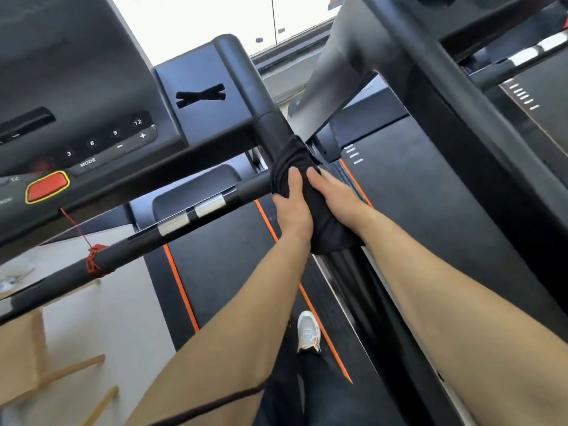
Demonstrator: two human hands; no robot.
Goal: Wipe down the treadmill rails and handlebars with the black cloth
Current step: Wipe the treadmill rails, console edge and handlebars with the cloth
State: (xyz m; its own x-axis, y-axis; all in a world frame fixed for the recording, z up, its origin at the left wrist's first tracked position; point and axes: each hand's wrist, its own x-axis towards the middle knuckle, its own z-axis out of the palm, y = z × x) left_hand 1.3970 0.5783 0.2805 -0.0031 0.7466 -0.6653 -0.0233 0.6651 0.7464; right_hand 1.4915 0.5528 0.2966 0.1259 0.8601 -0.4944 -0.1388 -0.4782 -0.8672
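Treadmill (399,186), console (76,87) top left. Side rail (267,130) meets crossbar (184,216); black cloth (290,161) wrapped at that joint. Left hand (292,204), right hand (335,192) both clamp cloth. Wipe seems underway; how much is left cannot be told

Side rail (276,130): wrapped by the black cloth (290,161) and both hands, left (292,207) and right (335,192), at the joint.
Front handlebar (172,222): bare leftward up to the red cord knot (96,261).
Above: console (92,118) hangs close over the handlebar, narrow gap.
Right: neighbouring treadmill's frame (445,87) crowds the rail.
Below: open belt (221,256).
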